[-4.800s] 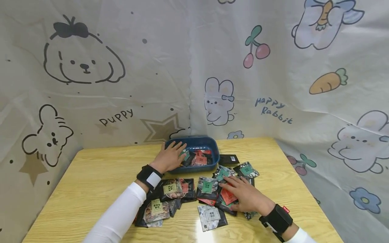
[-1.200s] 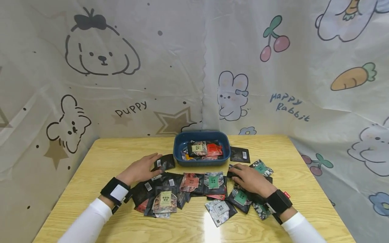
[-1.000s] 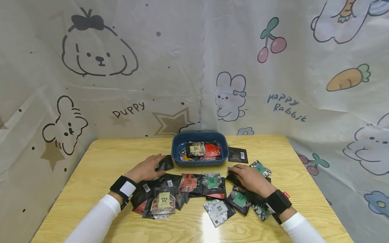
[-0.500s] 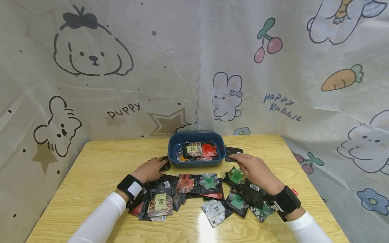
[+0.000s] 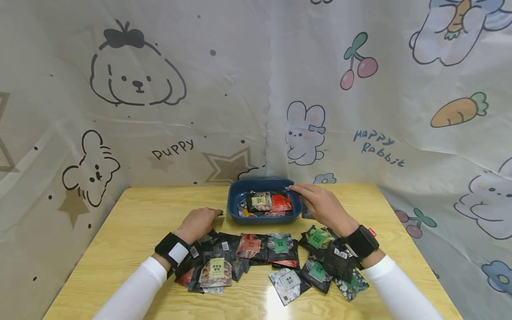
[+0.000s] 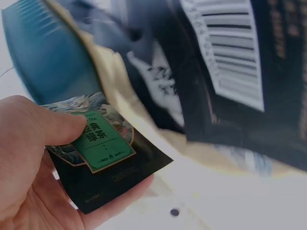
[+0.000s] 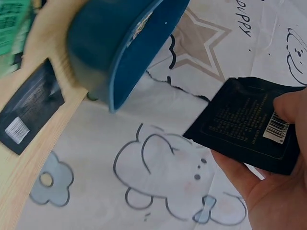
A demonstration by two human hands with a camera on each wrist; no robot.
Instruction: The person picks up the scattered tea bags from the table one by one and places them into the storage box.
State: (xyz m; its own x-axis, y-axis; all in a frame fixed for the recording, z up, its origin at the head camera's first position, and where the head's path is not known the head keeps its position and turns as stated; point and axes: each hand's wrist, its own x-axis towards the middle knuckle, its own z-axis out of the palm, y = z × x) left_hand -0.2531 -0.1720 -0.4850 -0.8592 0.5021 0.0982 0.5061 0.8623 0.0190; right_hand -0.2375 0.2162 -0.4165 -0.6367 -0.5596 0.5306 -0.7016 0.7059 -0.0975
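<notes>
My left hand (image 5: 198, 223) is just left of the blue basket (image 5: 265, 220). It pinches a flat black sachet (image 6: 139, 158) with a green label, thumb on the label side and fingers beneath, as the left wrist view shows. At the basket's right rim, my right hand (image 5: 325, 208) is raised and grips another black sachet (image 7: 235, 117), its barcode side showing in the right wrist view. Inside the basket lie several sachets, among them one with a yellow label (image 5: 259, 201) and a red one (image 5: 281, 202).
Loose black sachets (image 5: 216, 270) spread in front of my left hand. More lie centrally (image 5: 281, 244) and to the right, including a green-labelled sachet (image 5: 318, 270). One black sachet (image 7: 33, 108) rests beside the basket's right end. A patterned cloth stands behind the table.
My right hand has gone from the right pile up to the basket's right rim, now with a sachet. My left hand, earlier over the basket, has lifted a sachet from beside it.
</notes>
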